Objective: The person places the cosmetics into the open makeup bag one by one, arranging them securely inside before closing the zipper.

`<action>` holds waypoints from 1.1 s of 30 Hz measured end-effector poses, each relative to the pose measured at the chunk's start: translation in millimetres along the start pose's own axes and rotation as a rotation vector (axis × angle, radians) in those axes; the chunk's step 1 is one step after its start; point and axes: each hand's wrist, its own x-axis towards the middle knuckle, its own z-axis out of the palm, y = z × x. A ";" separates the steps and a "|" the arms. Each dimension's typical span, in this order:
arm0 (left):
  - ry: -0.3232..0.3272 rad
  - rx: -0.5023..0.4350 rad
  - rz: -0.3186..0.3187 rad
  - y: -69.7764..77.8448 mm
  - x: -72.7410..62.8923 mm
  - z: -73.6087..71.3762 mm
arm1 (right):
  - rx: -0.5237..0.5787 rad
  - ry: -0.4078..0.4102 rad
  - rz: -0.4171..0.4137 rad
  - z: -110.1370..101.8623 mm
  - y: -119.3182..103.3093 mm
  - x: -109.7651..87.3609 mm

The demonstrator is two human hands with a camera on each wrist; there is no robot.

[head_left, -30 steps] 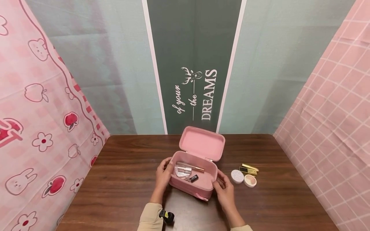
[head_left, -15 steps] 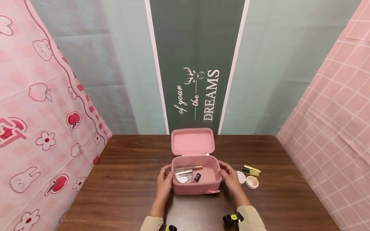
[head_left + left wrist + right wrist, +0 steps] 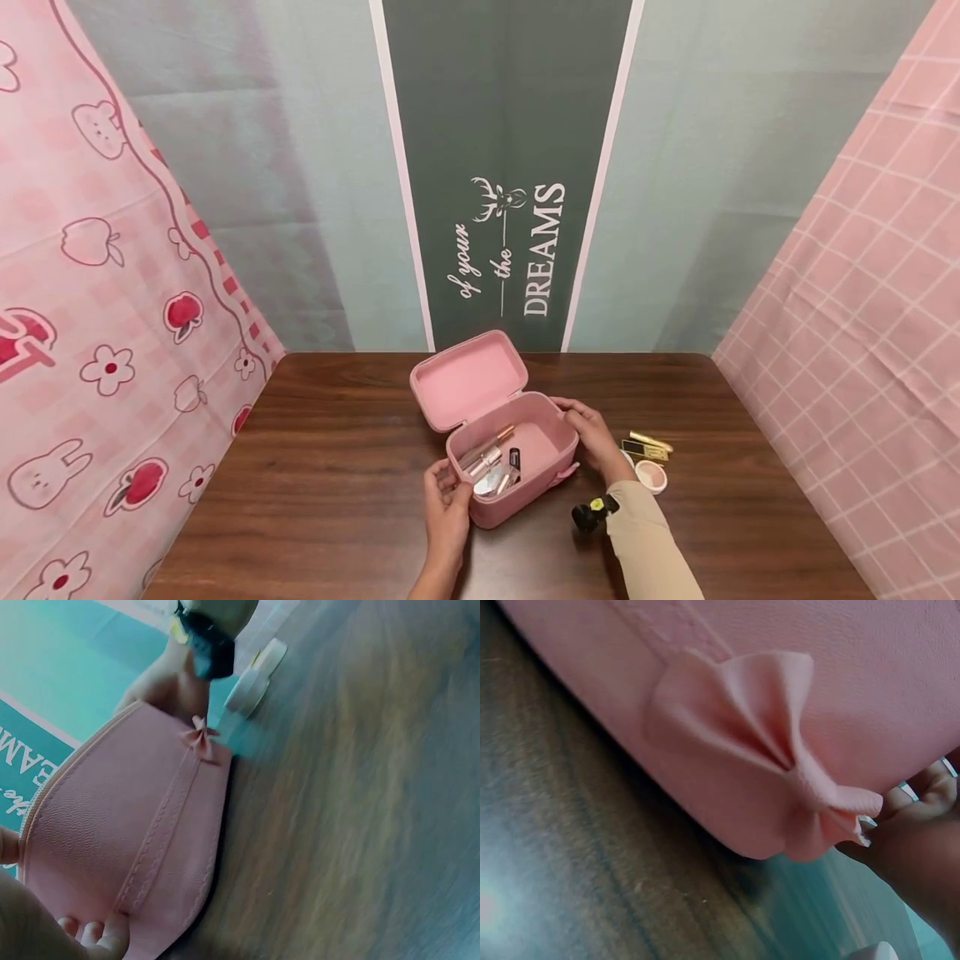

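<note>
A pink cosmetic case [image 3: 510,492] stands on the table with its lid [image 3: 472,379] raised, turned at an angle. My left hand [image 3: 447,508] grips its near left end, thumb at the rim and fingers against the side. At the far right end my right hand [image 3: 592,433] holds the case by its wall. Inside lie a clear tube with a copper cap [image 3: 505,435], a small black-capped item [image 3: 514,458] and other clear cosmetics, partly overlapping. In the right wrist view a pink bow [image 3: 780,742] sits on the front of the case.
Right of the case, partly behind the right forearm, lie a round powder compact [image 3: 651,477], a gold-edged palette [image 3: 645,450] and a gold tube [image 3: 651,440]. A second white round container is mostly hidden. The wooden table [image 3: 337,483] meets fabric hangings at the back and sides.
The case has turned counterclockwise between both hands. Its right end swung away from me and its left end came nearer; the lid moved left. The items inside shifted slightly.
</note>
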 end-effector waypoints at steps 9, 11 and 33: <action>-0.016 -0.010 -0.021 -1.0 0.1 1.4 | -0.045 -0.007 0.000 -0.8 -6.2 -0.7; -0.055 0.011 -0.006 0.5 1.5 -2.3 | -0.145 0.054 -0.008 2.5 -9.2 -5.8; 0.108 0.356 0.287 37.7 134.7 -14.0 | -0.458 0.578 -0.240 96.4 -5.8 -89.5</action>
